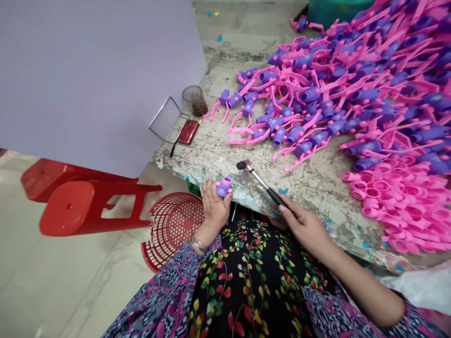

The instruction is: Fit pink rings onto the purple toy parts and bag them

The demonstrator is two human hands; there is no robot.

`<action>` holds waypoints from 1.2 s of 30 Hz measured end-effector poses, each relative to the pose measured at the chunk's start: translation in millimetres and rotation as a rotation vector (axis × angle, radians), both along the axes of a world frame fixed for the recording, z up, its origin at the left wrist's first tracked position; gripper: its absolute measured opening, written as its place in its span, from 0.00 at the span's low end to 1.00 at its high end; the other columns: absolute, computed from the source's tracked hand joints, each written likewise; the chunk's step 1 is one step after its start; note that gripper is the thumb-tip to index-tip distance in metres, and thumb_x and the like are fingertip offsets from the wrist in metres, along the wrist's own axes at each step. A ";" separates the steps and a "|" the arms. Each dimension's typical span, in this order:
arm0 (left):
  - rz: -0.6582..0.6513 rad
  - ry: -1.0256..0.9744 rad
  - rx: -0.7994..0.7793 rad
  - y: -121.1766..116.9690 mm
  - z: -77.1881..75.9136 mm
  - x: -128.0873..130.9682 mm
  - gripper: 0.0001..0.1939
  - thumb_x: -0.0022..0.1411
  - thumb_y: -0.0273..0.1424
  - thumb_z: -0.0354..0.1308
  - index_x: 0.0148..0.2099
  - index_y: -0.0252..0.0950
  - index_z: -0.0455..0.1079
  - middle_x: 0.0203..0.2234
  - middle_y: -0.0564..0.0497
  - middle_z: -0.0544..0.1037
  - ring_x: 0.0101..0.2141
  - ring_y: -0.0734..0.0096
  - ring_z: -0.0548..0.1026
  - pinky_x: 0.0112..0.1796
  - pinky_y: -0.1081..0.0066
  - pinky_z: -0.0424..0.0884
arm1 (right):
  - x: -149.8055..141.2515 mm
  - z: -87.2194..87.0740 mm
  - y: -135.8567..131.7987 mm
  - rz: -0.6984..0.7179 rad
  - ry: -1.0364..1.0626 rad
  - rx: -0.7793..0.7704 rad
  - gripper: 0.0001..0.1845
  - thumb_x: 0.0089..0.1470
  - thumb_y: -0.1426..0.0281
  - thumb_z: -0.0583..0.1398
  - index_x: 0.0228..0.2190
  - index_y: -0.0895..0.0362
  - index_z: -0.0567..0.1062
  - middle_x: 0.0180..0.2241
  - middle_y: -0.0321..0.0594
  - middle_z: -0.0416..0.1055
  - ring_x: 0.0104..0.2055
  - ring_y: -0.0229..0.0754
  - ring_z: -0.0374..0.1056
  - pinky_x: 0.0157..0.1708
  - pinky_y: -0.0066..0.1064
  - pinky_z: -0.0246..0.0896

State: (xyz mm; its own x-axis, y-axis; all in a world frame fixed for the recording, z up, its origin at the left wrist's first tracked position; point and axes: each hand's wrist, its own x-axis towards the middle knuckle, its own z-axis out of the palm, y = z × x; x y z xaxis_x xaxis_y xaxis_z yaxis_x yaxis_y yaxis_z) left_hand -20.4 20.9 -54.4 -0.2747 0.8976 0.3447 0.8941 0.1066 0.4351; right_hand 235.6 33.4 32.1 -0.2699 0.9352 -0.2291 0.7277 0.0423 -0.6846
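Note:
At the near edge of the worktable (pixel 214 148), my left hand (pixel 214 209) has its fingers stretched forward and holds a small purple plastic part with a pink ring (pixel 224 187) by the thumb. The part's round opening faces up. My right hand (pixel 306 227) is wrapped around the black grip of a small hammer (pixel 259 179). Its dark head hovers over or rests on the table, to the right of the part; which one I cannot tell. Purple parts with long pink arms (pixel 303 105) lie heaped beyond both hands.
Pink ring-shaped pieces (pixel 405 202) are piled at the right. A glass (pixel 195 101) and a red phone (pixel 188 131) lie near the table's left edge. A red basket (pixel 176 220) and a red stool (pixel 66 209) are on the floor at left. A green container (pixel 334 11) stands behind.

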 end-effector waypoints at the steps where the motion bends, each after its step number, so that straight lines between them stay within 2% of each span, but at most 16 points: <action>1: 0.002 -0.008 -0.004 0.3 0.2 -0.2 0.29 0.66 0.44 0.51 0.60 0.25 0.58 0.62 0.24 0.62 0.67 0.46 0.51 0.62 0.43 0.52 | -1.1 -0.1 5.0 -0.003 -0.059 0.041 0.26 0.64 0.61 0.50 0.60 0.53 0.67 0.52 0.44 0.74 0.51 0.53 0.73 0.49 0.45 0.71; 6: -0.038 -0.037 -0.047 -0.7 9.2 -6.1 0.27 0.66 0.44 0.51 0.58 0.28 0.61 0.62 0.26 0.63 0.67 0.44 0.52 0.61 0.40 0.52 | -15.7 0.3 31.4 0.110 -0.454 0.213 0.26 0.65 0.63 0.48 0.61 0.54 0.66 0.42 0.53 0.75 0.38 0.55 0.74 0.36 0.44 0.68; 9: -0.101 -0.030 -0.035 -4.4 26.4 -7.8 0.26 0.66 0.45 0.51 0.56 0.30 0.63 0.57 0.30 0.70 0.63 0.43 0.60 0.60 0.41 0.55 | -20.4 3.1 32.4 0.083 -0.543 0.420 0.23 0.63 0.67 0.51 0.58 0.55 0.70 0.45 0.57 0.71 0.42 0.58 0.69 0.40 0.49 0.65; 11: -0.168 -0.061 -0.024 -6.3 41.5 -3.4 0.26 0.65 0.47 0.52 0.55 0.31 0.63 0.49 0.33 0.76 0.54 0.48 0.72 0.54 0.50 0.66 | -20.4 9.6 23.5 0.054 -0.413 0.492 0.22 0.63 0.66 0.53 0.56 0.55 0.71 0.48 0.57 0.69 0.47 0.59 0.66 0.45 0.51 0.63; 12: -0.196 -0.096 -0.041 -6.5 49.3 0.9 0.25 0.64 0.47 0.53 0.54 0.32 0.64 0.44 0.37 0.77 0.48 0.52 0.76 0.49 0.56 0.71 | -20.4 14.1 17.1 0.055 -0.284 0.477 0.22 0.63 0.64 0.53 0.56 0.55 0.71 0.48 0.55 0.69 0.48 0.57 0.66 0.46 0.51 0.63; 14: -0.280 -0.153 -0.057 -4.8 63.6 12.9 0.24 0.62 0.47 0.56 0.52 0.35 0.64 0.39 0.44 0.78 0.40 0.60 0.78 0.43 0.62 0.73 | -21.5 23.8 3.9 0.081 0.031 0.373 0.23 0.63 0.61 0.54 0.57 0.55 0.69 0.47 0.51 0.69 0.49 0.52 0.67 0.48 0.45 0.65; 17: -0.462 -0.230 -0.075 2.0 79.4 35.7 0.23 0.58 0.48 0.60 0.48 0.38 0.64 0.35 0.49 0.78 0.36 0.64 0.78 0.40 0.65 0.73 | -23.5 34.1 -9.6 0.079 0.379 0.239 0.25 0.60 0.58 0.59 0.56 0.52 0.69 0.48 0.46 0.70 0.49 0.46 0.68 0.49 0.39 0.66; 22: -0.745 -0.309 -0.070 14.0 90.6 68.1 0.18 0.60 0.39 0.59 0.50 0.38 0.63 0.40 0.47 0.77 0.39 0.65 0.77 0.41 0.65 0.74 | -11.0 35.6 -17.4 -0.123 0.513 0.242 0.15 0.58 0.58 0.61 0.44 0.52 0.76 0.37 0.40 0.73 0.39 0.43 0.69 0.41 0.37 0.67; 26: -0.869 -0.263 -0.048 17.4 94.6 84.2 0.18 0.61 0.35 0.57 0.52 0.39 0.62 0.42 0.46 0.77 0.41 0.64 0.76 0.42 0.64 0.74 | 1.8 35.1 -25.1 -0.212 0.562 0.278 0.15 0.55 0.60 0.64 0.43 0.53 0.76 0.39 0.39 0.74 0.41 0.42 0.69 0.43 0.36 0.66; 28: -0.923 -0.244 -0.013 17.5 96.6 90.5 0.21 0.62 0.35 0.57 0.55 0.38 0.60 0.43 0.45 0.76 0.42 0.63 0.76 0.44 0.63 0.73 | 7.0 35.8 -29.2 -0.235 0.590 0.259 0.16 0.55 0.62 0.64 0.44 0.54 0.75 0.40 0.39 0.75 0.41 0.42 0.70 0.45 0.36 0.66; 31: -0.987 -0.206 0.011 18.7 98.4 96.1 0.32 0.60 0.38 0.62 0.63 0.39 0.55 0.48 0.42 0.73 0.47 0.59 0.74 0.48 0.60 0.72 | 24.9 37.3 -38.4 -0.294 0.630 0.186 0.16 0.55 0.64 0.63 0.44 0.54 0.75 0.40 0.39 0.76 0.40 0.42 0.71 0.42 0.35 0.68; 33: -1.018 -0.190 0.001 21.2 96.4 95.4 0.38 0.59 0.40 0.63 0.65 0.40 0.51 0.50 0.41 0.71 0.50 0.57 0.72 0.50 0.58 0.71 | 49.7 37.9 -51.2 -0.416 0.606 0.193 0.15 0.55 0.63 0.62 0.44 0.55 0.75 0.39 0.40 0.76 0.38 0.42 0.71 0.39 0.35 0.68; 36: -1.025 -0.188 -0.061 27.1 86.7 88.0 0.33 0.62 0.37 0.60 0.66 0.40 0.52 0.51 0.42 0.70 0.51 0.58 0.72 0.51 0.57 0.71 | 104.6 37.4 -85.0 -0.805 0.372 0.388 0.17 0.54 0.59 0.62 0.42 0.56 0.74 0.36 0.40 0.74 0.35 0.42 0.69 0.38 0.38 0.66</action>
State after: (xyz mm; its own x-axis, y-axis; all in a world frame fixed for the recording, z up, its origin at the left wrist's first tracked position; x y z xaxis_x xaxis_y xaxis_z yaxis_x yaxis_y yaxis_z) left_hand 67.6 48.1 32.3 0.5846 0.7450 0.3212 0.4868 -0.6389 0.5957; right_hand 340.2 -51.5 69.5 0.4921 0.8641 0.1055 0.3769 -0.1023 -0.9206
